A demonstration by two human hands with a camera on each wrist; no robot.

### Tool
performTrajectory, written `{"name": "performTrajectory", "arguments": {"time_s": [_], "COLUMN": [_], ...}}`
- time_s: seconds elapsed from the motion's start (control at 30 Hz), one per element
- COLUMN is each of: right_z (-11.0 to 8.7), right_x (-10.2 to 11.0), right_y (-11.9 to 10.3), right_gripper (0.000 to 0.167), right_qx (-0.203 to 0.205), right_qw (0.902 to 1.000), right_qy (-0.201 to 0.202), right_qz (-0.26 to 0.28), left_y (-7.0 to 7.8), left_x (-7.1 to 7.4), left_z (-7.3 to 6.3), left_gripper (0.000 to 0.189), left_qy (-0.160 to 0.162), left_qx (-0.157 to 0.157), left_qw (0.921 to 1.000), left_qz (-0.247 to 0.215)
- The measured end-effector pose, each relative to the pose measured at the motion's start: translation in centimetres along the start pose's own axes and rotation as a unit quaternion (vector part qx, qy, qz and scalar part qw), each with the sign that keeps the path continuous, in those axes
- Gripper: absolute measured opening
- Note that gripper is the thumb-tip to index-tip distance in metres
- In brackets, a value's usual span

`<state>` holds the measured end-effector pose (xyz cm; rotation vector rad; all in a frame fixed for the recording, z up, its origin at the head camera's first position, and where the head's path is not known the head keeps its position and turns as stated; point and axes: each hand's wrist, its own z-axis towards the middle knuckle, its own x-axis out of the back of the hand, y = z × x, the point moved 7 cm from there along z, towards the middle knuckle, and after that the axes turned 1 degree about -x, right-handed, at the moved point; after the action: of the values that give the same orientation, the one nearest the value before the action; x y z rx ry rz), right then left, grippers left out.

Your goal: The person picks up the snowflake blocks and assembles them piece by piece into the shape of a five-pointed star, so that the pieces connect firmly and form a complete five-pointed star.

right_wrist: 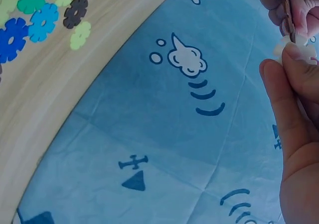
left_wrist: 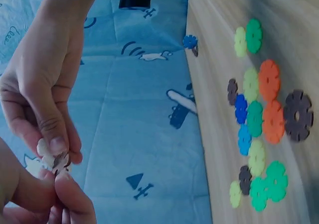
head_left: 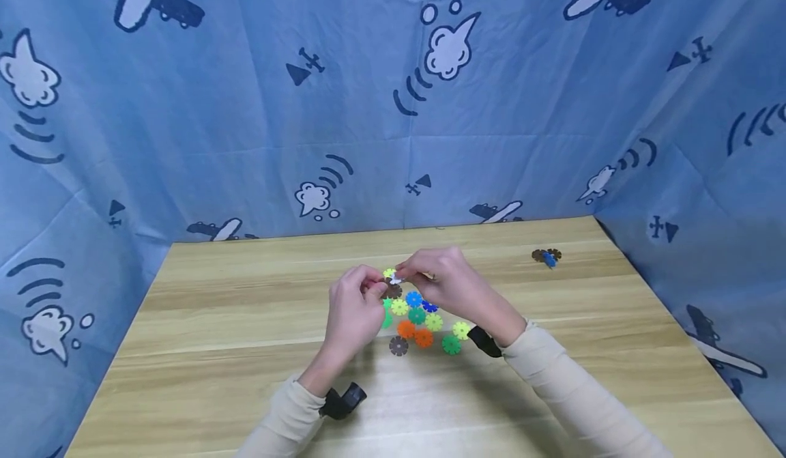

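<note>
One white disc (head_left: 395,279) pinched at tips of right hand (head_left: 447,282).

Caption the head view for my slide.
Left hand pinches a brown piece, right hand a white one, above colorful notched discs on a wooden table.

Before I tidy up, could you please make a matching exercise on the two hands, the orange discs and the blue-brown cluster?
1. Left hand
2. Right hand
3. Orange discs
4. Blue-brown cluster

A. at the far right of the table
B. pinches a white piece
C. lie side by side
D. pinches a brown piece

Pairs: 1-D; 2-B; 3-C; 4-A
</note>
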<state>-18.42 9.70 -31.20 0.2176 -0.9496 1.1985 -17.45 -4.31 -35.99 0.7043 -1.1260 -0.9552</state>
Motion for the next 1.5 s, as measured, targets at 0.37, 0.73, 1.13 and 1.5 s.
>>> {"name": "performTrajectory", "arguments": {"time_s": [0.37, 0.73, 1.13, 1.5], "right_z": [-0.4, -0.3, 0.1, 0.6], "right_x": [-1.2, -1.0, -0.4, 1.1], "right_y": [-0.5, 0.0, 0.5, 2.3], "right_gripper": [0.021, 0.020, 0.017, 0.020], "right_qx": [0.015, 0.014, 0.004, -0.032], "right_qw": [0.9981, 0.9961, 0.9962, 0.9986], "right_qy": [-0.056, -0.082, -0.087, -0.041], "right_qz": [-0.020, -0.029, 0.001, -0.010], "left_y": [-0.3, -0.1, -0.2, -1.5], "left_x": [-0.3, -0.3, -0.1, -0.5], "left_z": [0.2, 0.3, 0.0, -0.4], "left_gripper": [0.019, 0.011, 0.015, 0.013], "left_qy": [-0.028, -0.072, -0.108, -0.114], "left_qx": [0.009, -0.020, -0.028, 0.046], "left_qw": [0.9989, 0.9970, 0.9937, 0.9842], "left_qz": [0.037, 0.020, -0.010, -0.128]}}
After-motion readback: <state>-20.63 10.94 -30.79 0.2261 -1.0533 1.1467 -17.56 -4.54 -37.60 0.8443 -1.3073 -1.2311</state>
